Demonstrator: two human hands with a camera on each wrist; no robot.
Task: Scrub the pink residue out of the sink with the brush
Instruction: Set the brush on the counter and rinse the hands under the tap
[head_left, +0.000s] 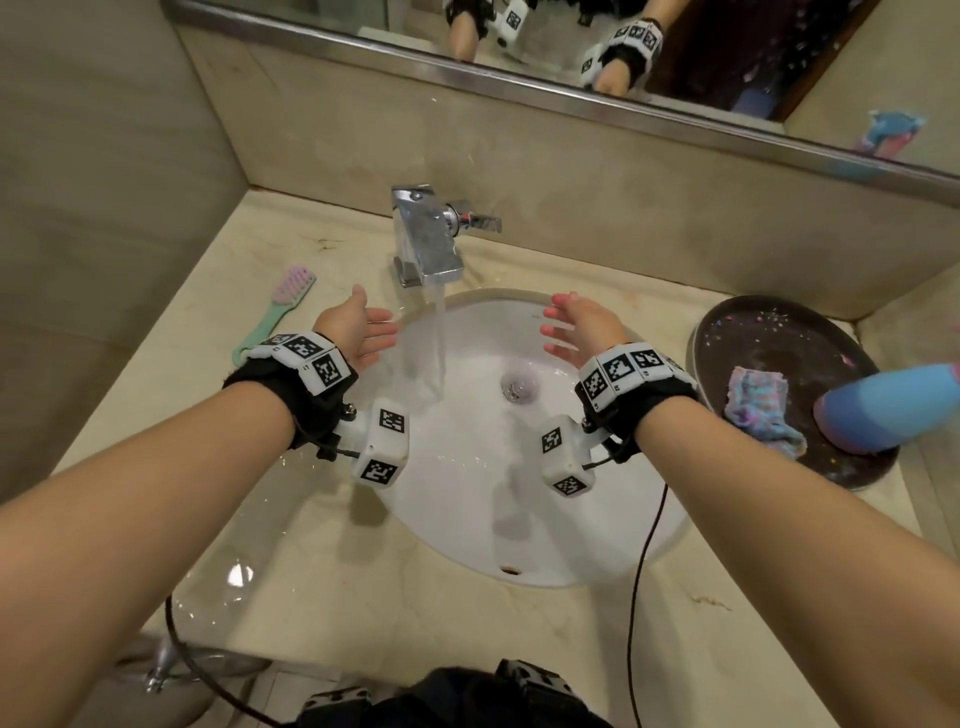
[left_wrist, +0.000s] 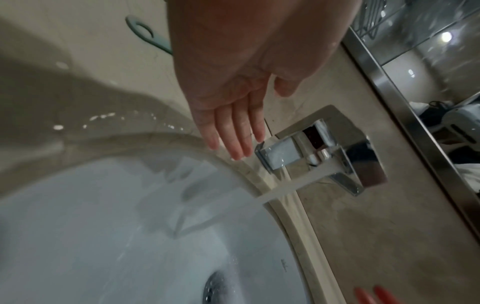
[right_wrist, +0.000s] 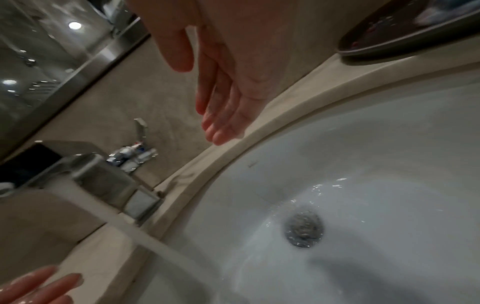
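The white sink (head_left: 519, 519) sits in a beige counter, and water runs from the chrome tap (head_left: 428, 244) into the bowl toward the drain (head_left: 519, 387). The brush (head_left: 275, 312), with pink bristles and a green handle, lies on the counter left of the sink, untouched. My left hand (head_left: 363, 332) hovers open left of the water stream, fingers (left_wrist: 233, 135) straight. My right hand (head_left: 576, 327) is held open right of the stream over the sink's back rim, fingers (right_wrist: 221, 115) straight and holding nothing. The bowl looks white; I see no pink residue in it.
A dark round plate (head_left: 779, 338) stands on the counter right of the sink, holding a pastel cloth (head_left: 758, 405) and a blue bottle (head_left: 893, 405). A mirror (head_left: 623, 41) runs along the back wall. A black cable (head_left: 644, 571) hangs across the sink's front right. Water pools on the front left counter.
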